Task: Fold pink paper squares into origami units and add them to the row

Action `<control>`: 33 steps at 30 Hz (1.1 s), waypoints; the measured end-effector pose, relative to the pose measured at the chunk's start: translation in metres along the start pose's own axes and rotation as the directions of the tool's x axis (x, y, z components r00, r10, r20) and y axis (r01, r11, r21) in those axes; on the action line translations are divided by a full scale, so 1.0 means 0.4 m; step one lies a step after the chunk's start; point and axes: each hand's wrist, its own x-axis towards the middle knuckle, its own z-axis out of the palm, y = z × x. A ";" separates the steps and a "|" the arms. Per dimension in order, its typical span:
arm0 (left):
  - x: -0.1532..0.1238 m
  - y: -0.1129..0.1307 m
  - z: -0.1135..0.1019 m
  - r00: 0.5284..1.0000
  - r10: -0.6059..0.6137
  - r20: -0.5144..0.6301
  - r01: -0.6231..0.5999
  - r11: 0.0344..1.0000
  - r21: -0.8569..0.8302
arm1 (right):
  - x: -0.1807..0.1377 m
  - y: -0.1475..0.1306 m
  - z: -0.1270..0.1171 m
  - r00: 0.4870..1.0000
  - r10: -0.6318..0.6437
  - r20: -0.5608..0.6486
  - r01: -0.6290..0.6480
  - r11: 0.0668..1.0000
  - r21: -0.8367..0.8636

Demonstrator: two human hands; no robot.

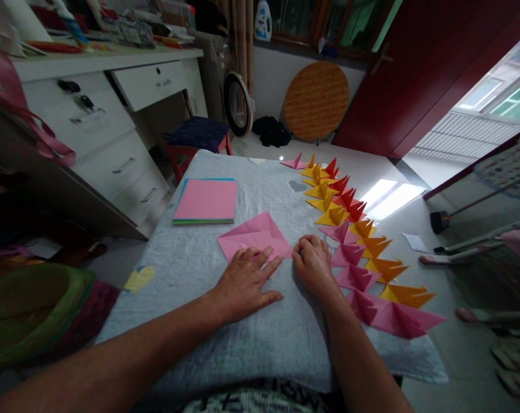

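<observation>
A partly folded pink sheet of origami paper lies on the cloth-covered table, creased and pointed at the far side. My left hand rests flat over its near edge, fingers spread and thumb out to the right. At the sheet's right corner, my right hand is closed, its fingers curled and pressed down; the fingertips are partly hidden. Just right of that hand stand rows of folded paper cranes: pink cranes, yellow cranes, orange cranes and red cranes.
A stack of square coloured paper, pink on top, sits at the table's far left. The light blue tablecloth covers the table. Beyond are a stool, a white desk and an open washing machine. A green-rimmed basket stands left.
</observation>
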 end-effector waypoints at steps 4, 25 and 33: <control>-0.001 -0.001 0.000 1.000 0.000 0.001 0.000 1.000 -0.003 | -0.001 0.008 0.000 1.000 0.008 -0.015 -0.008 0.999 0.033; 0.001 0.004 -0.007 1.000 -0.011 0.012 0.011 1.000 0.021 | -0.007 0.015 0.013 0.999 -0.040 -0.017 0.039 0.999 -0.035; -0.002 0.003 -0.005 1.000 -0.006 0.009 0.006 1.000 0.006 | -0.004 0.012 0.011 0.988 -0.070 -0.141 0.080 0.995 0.063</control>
